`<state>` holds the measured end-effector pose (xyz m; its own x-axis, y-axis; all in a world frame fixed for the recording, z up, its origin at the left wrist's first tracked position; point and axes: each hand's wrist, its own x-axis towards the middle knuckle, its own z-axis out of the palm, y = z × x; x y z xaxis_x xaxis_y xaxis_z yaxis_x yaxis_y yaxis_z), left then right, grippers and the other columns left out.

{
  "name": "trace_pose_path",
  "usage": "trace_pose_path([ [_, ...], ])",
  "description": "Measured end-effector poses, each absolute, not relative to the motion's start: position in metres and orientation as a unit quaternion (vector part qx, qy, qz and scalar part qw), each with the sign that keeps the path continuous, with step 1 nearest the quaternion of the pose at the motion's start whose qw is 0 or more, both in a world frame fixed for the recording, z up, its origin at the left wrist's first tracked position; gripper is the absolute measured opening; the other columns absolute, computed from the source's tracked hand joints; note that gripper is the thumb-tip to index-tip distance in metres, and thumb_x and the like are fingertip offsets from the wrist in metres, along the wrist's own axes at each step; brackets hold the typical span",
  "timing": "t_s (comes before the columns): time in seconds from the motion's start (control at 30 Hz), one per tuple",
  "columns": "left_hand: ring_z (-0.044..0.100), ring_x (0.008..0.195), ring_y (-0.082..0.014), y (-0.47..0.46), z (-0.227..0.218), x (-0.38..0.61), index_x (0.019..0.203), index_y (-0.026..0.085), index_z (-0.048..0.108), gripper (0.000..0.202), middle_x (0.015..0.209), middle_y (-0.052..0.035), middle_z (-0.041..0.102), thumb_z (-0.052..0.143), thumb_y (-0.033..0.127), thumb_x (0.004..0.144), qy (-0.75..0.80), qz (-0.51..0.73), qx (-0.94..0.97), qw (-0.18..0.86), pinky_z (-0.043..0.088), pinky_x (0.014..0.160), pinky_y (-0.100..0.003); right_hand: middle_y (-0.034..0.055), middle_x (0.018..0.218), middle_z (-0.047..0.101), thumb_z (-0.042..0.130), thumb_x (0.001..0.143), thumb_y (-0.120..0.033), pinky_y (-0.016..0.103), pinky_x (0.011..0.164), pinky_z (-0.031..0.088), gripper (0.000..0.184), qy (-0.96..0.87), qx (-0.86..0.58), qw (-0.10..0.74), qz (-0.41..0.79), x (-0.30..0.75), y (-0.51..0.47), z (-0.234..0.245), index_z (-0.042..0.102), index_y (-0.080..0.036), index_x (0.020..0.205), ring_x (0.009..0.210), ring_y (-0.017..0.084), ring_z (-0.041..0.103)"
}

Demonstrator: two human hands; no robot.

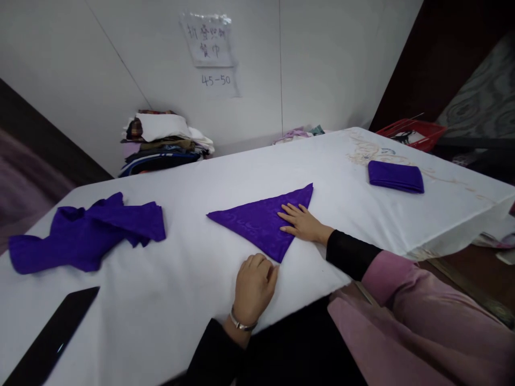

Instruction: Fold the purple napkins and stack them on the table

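A purple cloth napkin (257, 217), folded into a triangle, lies flat on the white tablecloth. My right hand (301, 221) rests palm down on its right part, fingers stretched and spread. Near the napkin's lower corner is my left hand (253, 284), with a silver band at the wrist. Its fingers are curled in and the thumb tip is by that corner; whether anything is between the fingers is hidden. More purple cloth (88, 230) lies crumpled to the left. A neatly folded purple bundle (396, 177) sits to the right.
The white-covered table (169, 300) reaches the wall. At its back stands a pile of folded clothes (164, 142). A dark flat object (54, 338) lies at the near left. A red basket (428, 136) stands beyond the far right corner. Paper signs (211, 51) hang on the wall.
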<state>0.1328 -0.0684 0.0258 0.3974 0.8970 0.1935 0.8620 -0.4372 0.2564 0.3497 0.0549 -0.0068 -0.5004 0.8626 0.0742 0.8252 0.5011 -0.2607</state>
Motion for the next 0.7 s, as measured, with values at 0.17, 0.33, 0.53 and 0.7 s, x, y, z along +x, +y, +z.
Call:
trace_pose_path([
  [0.17,0.05,0.08,-0.0191,-0.063,0.022,0.143,0.078,0.02,0.056,0.024,0.082,-0.0035,0.057,0.045,0.039,0.087,0.543,0.132,0.829,0.02,0.035,0.073,-0.033,0.009,0.15,0.021,0.028,0.088,-0.063,0.05,0.108,0.01,0.065,-0.863,-0.487,0.098,0.092,0.35,0.055,-0.007,0.032,-0.024,0.141,0.137,0.029,0.015],
  [0.33,0.051,0.079,-0.0188,-0.057,0.018,0.153,0.075,0.02,0.055,0.015,0.078,-0.0035,0.057,0.045,0.026,0.085,0.551,0.1,0.829,-0.001,0.035,0.07,-0.033,0.0093,0.149,0.022,0.027,0.088,-0.062,0.05,0.108,0.01,0.065,-0.864,-0.489,0.089,0.08,0.349,0.055,-0.006,0.032,-0.024,0.141,0.137,0.027,0.015],
  [0.53,0.051,0.075,-0.0178,-0.062,0.022,0.151,0.07,0.02,0.053,0.013,0.075,-0.0027,0.056,0.046,0.017,0.081,0.506,0.11,0.855,0.006,0.037,0.068,-0.033,0.0096,0.149,0.022,0.025,0.088,-0.063,0.051,0.108,0.012,0.066,-0.868,-0.485,0.082,0.068,0.349,0.055,-0.006,0.031,-0.023,0.141,0.137,0.028,0.016],
  [0.7,0.054,0.09,-0.0198,-0.05,0.034,0.148,0.085,0.019,0.058,0.021,0.09,-0.0052,0.061,0.041,0.032,0.089,0.482,0.155,0.862,0.015,0.041,0.08,-0.036,0.0095,0.149,0.021,0.022,0.088,-0.064,0.052,0.107,0.014,0.067,-0.871,-0.482,0.08,0.055,0.349,0.054,-0.006,0.031,-0.023,0.141,0.137,0.027,0.017],
])
